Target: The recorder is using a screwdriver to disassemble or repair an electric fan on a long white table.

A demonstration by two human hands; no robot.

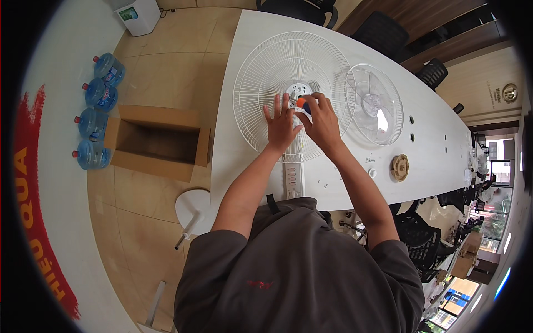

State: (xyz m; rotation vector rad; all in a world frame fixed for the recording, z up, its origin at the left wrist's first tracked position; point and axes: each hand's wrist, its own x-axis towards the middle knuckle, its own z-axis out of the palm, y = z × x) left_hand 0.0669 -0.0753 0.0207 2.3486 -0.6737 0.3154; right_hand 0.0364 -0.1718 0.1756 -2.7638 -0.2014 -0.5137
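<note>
A round white wire fan guard [252, 91] lies on the white table, around the white hub [298, 89] of a fan. My left hand [282, 130] rests on the guard's wires just below the hub, fingers spread. Closed around a screwdriver [303, 104] with an orange and blue handle, my right hand [322, 122] is at the hub. Its fingers hide much of the tool, and I cannot make out the tip. Below the guard, toward me, the fan's white control panel [292, 176] shows a row of buttons and a knob.
To the right lie clear fan blades [382, 121] in a second wire guard [363, 71]. Nearer are a brown round part [400, 167], a white cap [372, 172] and small loose pieces. An open cardboard box [125, 114], water bottles [95, 125] and a round white base [191, 201] stand left.
</note>
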